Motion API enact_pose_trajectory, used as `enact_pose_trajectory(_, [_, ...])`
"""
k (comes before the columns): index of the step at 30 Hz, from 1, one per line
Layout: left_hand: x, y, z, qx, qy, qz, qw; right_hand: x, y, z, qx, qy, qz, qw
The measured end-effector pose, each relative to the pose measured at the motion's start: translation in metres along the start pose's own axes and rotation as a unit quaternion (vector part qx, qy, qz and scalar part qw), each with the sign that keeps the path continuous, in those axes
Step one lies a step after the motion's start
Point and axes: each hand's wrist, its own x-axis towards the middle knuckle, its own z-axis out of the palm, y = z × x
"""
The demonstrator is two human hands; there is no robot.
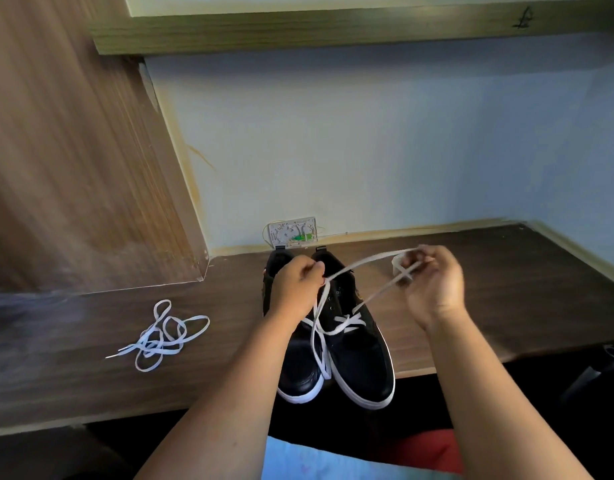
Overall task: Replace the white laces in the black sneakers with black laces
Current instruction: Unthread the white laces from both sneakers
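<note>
**Unlacing at the table: white lace drawn from a black sneaker**

Pinching a white lace [336, 329] between closed fingers [317, 270], the left hand [298, 284] is seen raised above the pair of black sneakers [361, 358], while the same lace is gripped higher and further right by the curled fingers [414, 261] of the right hand [433, 282]. A taut span of lace is stretched between the two hands, and a second strand is run from the right hand down to the right-hand sneaker, where the lace is still crossed through the lower eyelets. A loose end is left hanging over the toe area between the two shoes. The sneakers are set side by side, toes toward the person and partly overhanging the near edge of the dark wooden table [506, 306]. A second white lace [163, 336] is left in a loose tangle on the table, well apart to the left. A small white plastic box [291, 235] is propped against the pale wall [368, 133] just behind the heels. No black lace can be made out.
</note>
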Motion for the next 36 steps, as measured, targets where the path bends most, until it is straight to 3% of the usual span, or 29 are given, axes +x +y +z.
enact_pose_trajectory(3, [-0.002, -0.006, -0.001, 0.172, 0.007, 0.020, 0.985, 0.008, -0.017, -0.016, 0.009, 0.123, -0.067, 0.990])
enact_pose_trajectory(5, [-0.002, -0.006, -0.002, 0.191, -0.002, 0.004, 0.982, 0.014, -0.024, -0.028, -0.171, 0.158, -0.095, 0.968])
enact_pose_trajectory(7, [-0.003, -0.005, -0.002, 0.214, -0.036, -0.004, 0.976, 0.016, -0.022, -0.038, -0.452, 0.091, -0.088, 0.883])
enact_pose_trajectory(9, [-0.003, -0.006, -0.003, 0.274, -0.106, 0.002, 0.956, 0.013, -0.013, -0.041, -0.626, -0.038, -0.053, 0.777])
enact_pose_trajectory(11, [-0.004, -0.006, -0.003, 0.340, -0.206, 0.003, 0.918, 0.007, -0.001, -0.034, -0.684, -0.115, -0.044, 0.719])
enact_pose_trajectory(14, [-0.008, -0.006, -0.001, 0.383, -0.320, 0.006, 0.866, 0.003, 0.012, -0.018, -0.724, -0.138, -0.107, 0.667])
enact_pose_trajectory(17, [-0.013, -0.001, 0.000, 0.316, -0.350, 0.001, 0.882, -0.007, 0.018, -0.004, -0.657, -0.220, -0.067, 0.718])
enact_pose_trajectory(20, [-0.018, 0.011, 0.000, 0.188, -0.320, -0.022, 0.928, -0.015, 0.022, -0.001, -0.656, -0.297, 0.037, 0.693])
enact_pose_trajectory(23, [-0.018, 0.025, -0.004, -0.050, -0.267, -0.075, 0.959, -0.015, 0.026, -0.005, -0.654, -0.302, 0.138, 0.680])
enact_pose_trajectory(25, [-0.018, 0.030, -0.008, -0.231, -0.249, -0.117, 0.933, -0.014, 0.026, -0.007, -0.643, -0.301, 0.136, 0.691])
enact_pose_trajectory(28, [-0.015, 0.030, -0.019, -0.447, -0.246, -0.130, 0.850, -0.013, 0.020, -0.008, -0.561, -0.296, 0.088, 0.768])
enact_pose_trajectory(31, [-0.013, 0.027, -0.027, -0.514, -0.246, -0.101, 0.816, -0.014, 0.005, -0.007, -0.417, -0.290, 0.071, 0.858])
enact_pose_trajectory(34, [-0.014, 0.025, -0.028, -0.493, -0.243, -0.093, 0.830, -0.014, -0.008, -0.005, -0.227, -0.266, 0.096, 0.932])
enact_pose_trajectory(36, [-0.014, 0.025, -0.024, -0.392, -0.254, -0.084, 0.880, -0.012, -0.015, -0.008, -0.106, -0.274, 0.084, 0.952])
